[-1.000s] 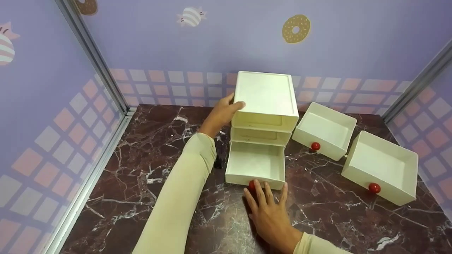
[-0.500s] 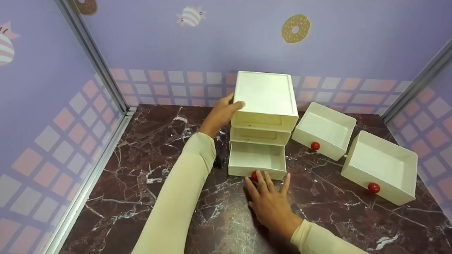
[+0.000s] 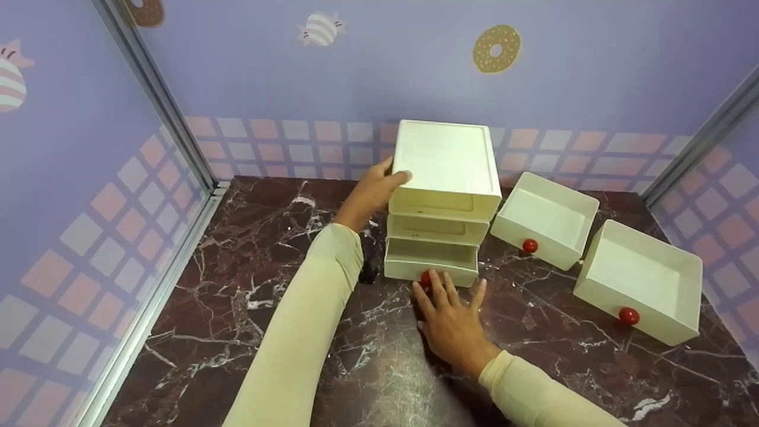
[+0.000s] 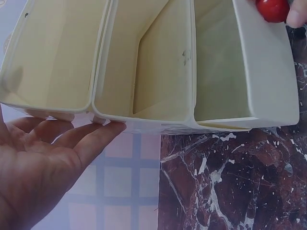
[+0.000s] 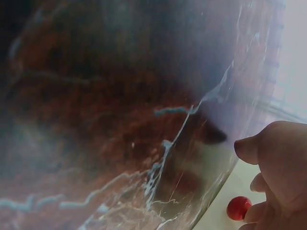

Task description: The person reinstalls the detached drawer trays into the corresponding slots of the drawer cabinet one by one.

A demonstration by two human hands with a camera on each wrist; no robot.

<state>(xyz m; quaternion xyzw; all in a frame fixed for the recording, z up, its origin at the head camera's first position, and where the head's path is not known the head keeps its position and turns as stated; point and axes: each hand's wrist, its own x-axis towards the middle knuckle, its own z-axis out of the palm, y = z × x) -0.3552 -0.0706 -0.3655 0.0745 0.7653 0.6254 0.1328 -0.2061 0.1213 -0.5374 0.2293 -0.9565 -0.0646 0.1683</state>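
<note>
A white drawer cabinet point(image 3: 447, 157) stands against the back wall, its upper two compartments without drawers. My left hand point(image 3: 373, 187) holds its left side, thumb over the top's front edge and fingers along the side wall. The bottom drawer point(image 3: 403, 270) sticks partway out of its compartment. My right hand point(image 3: 453, 326) has its fingers spread and fairly straight, fingertips against that drawer's front beside the red knob point(image 3: 426, 279). The left wrist view shows the left fingers point(image 4: 103, 141) against the cabinet's side. In the right wrist view, the right hand point(image 5: 283, 172) partly covers the drawer front.
Two loose white drawers lie to the cabinet's right, a smaller one point(image 3: 554, 255) and a larger one point(image 3: 658, 323), each with a red knob. The dark marbled tabletop point(image 3: 267, 320) meets patterned walls at the back and sides. A metal rail point(image 3: 160, 314) runs along the left edge.
My right hand has pushed the bottom drawer steadily farther into the cabinet, moving away from me with it. The left hand has kept its hold on the cabinet's side.
</note>
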